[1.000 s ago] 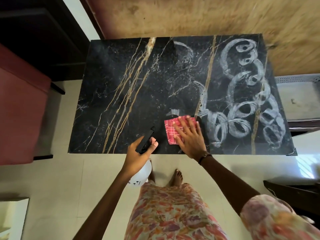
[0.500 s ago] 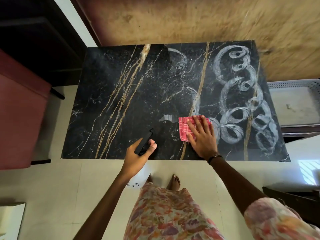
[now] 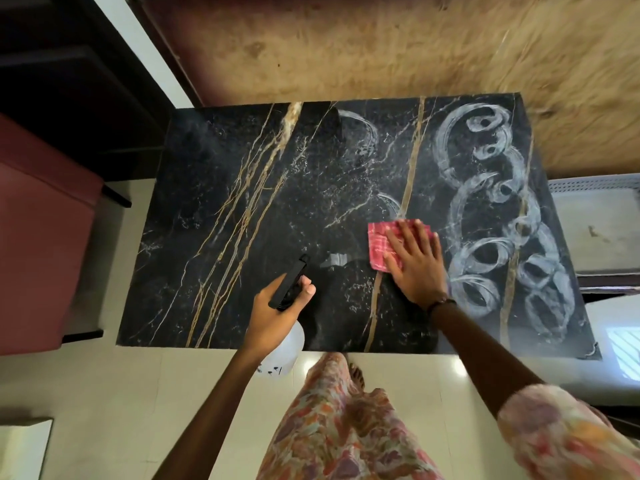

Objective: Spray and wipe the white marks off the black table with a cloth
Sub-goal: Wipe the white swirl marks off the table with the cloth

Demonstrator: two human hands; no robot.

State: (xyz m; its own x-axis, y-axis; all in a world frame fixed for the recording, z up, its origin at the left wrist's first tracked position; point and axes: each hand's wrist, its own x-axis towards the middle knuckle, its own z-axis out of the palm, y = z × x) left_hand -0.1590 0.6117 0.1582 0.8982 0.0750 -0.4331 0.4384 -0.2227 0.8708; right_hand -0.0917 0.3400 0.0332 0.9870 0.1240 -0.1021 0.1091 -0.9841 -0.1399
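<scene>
Black marble worktop (image 3: 221,209) against a tan wall, gold veins down it, pale tiled floor below. Left half and middle mostly free of chalk now; only two faint arcs left near the centre, one at the far edge, one just above the cloth (image 3: 381,249).

Compared with a second ago: cloth shifted rightward and away from the near edge, up to the fringe of the white marks (image 3: 498,216). Patch near the front edge, smeared a second ago, now wiped dark. Dense loops on the right third untouched, running from far edge to near edge.

Right hand (image 3: 417,268) flat on the cloth, fingers straight and spread, pressing it to the stone. Left hand (image 3: 273,311) curled round the spray bottle (image 3: 289,284), black nozzle aimed forward over the worktop, white body hanging at the near edge; much the same place as before, no spray visible.

Meaning for the task: wiping front advancing left to right, roughly two thirds of the surface done by the look of it. Heaviest marks next, probably needing a fresh spray before the cloth goes over them. Risk of smearing rather than lifting if wiped dry.
</scene>
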